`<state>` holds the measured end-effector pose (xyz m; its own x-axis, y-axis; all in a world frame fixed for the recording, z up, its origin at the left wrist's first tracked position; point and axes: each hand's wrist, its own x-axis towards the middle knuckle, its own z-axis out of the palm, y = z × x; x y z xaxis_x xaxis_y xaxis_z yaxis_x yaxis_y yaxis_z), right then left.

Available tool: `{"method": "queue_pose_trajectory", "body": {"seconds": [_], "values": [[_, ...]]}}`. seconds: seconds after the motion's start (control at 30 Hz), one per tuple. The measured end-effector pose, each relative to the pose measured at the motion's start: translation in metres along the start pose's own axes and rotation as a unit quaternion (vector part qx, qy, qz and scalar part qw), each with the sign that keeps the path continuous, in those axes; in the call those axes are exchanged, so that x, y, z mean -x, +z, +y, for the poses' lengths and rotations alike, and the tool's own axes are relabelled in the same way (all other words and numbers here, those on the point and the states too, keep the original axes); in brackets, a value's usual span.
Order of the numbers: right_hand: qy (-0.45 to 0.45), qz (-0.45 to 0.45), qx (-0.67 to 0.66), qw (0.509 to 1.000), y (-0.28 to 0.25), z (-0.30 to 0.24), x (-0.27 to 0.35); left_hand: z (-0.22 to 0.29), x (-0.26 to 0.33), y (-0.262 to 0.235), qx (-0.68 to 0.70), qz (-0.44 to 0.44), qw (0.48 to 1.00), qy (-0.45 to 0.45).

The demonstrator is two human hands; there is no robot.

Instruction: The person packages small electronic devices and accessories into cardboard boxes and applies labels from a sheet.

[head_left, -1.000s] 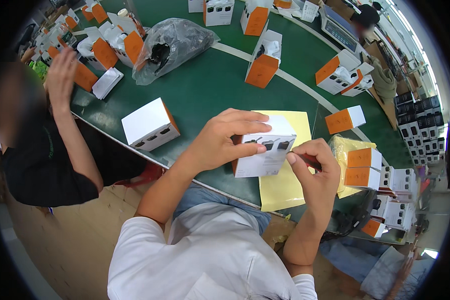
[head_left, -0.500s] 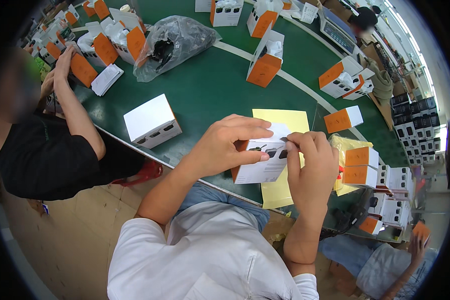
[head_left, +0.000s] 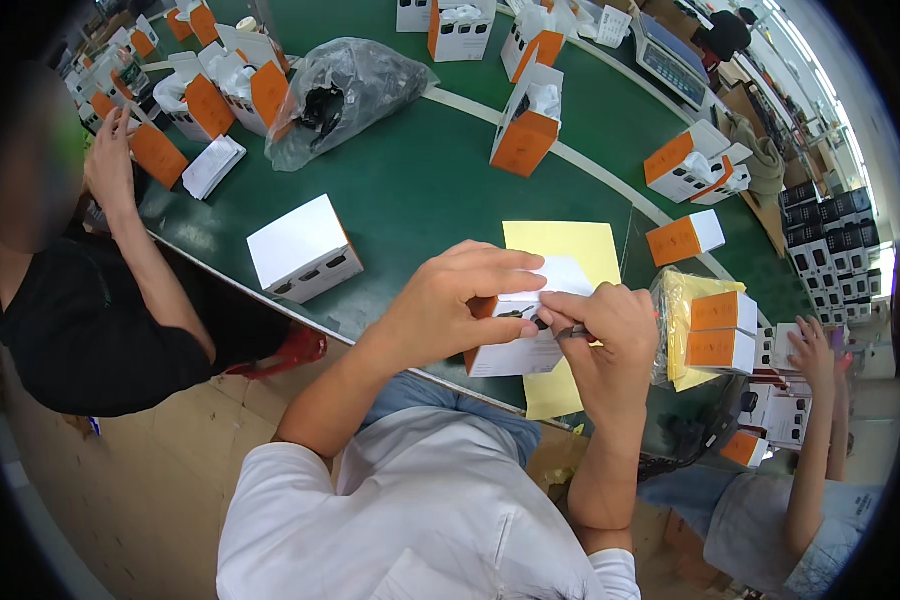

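In front of me at the table edge stands a white and orange printed carton [head_left: 515,359]. My left hand [head_left: 460,300] grips it from the left, fingers over the top and thumb on the printed front. My right hand [head_left: 605,335] is closed in a pinch at the carton's upper right edge. A thin dark tool [head_left: 576,332] shows between its fingers; its kind is hard to make out. Fingers cover part of the carton's top and front. Under and behind the carton lies a yellow sheet [head_left: 568,238].
Another closed carton [head_left: 300,245] stands to the left. Yellow packets [head_left: 674,310] and stacked cartons [head_left: 722,330] are at the right. A clear bag of black parts [head_left: 345,90] lies farther back, near several open cartons. Co-workers sit left and right. A scale [head_left: 670,65] stands far right.
My right hand has turned and moved a little left along the carton's edge, and the dark tool now shows. The right co-worker's hands have risen to the stacked cartons.
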<state>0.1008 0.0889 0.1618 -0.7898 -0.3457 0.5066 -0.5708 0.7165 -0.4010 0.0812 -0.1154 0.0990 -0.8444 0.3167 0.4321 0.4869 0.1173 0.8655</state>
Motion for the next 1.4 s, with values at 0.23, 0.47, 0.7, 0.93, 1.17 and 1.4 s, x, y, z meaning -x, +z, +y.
{"method": "queue_pose_trajectory", "body": {"seconds": [0.23,0.47,0.7,0.93,1.17,1.4], "values": [[0.064,-0.077,0.008,0.995,-0.008,0.017,0.002,0.0,0.004,-0.001,-0.034,-0.017,0.999,-0.016],[0.064,-0.1,0.029,0.992,-0.014,0.034,0.019,-0.02,-0.005,-0.005,-0.13,0.008,0.986,0.105],[0.193,-0.167,0.005,0.967,-0.022,0.062,0.069,-0.047,-0.011,-0.004,-0.375,0.09,0.911,0.142],[0.213,-0.216,-0.011,0.953,-0.002,0.066,0.083,-0.063,0.004,0.062,-0.253,-0.229,0.929,0.145],[0.202,-0.217,0.011,0.955,0.021,0.071,0.087,-0.079,0.004,0.069,-0.278,-0.296,0.911,0.073],[0.201,-0.238,0.008,0.95,0.022,0.074,0.085,-0.082,0.005,0.071,-0.267,-0.292,0.916,0.073]]}}
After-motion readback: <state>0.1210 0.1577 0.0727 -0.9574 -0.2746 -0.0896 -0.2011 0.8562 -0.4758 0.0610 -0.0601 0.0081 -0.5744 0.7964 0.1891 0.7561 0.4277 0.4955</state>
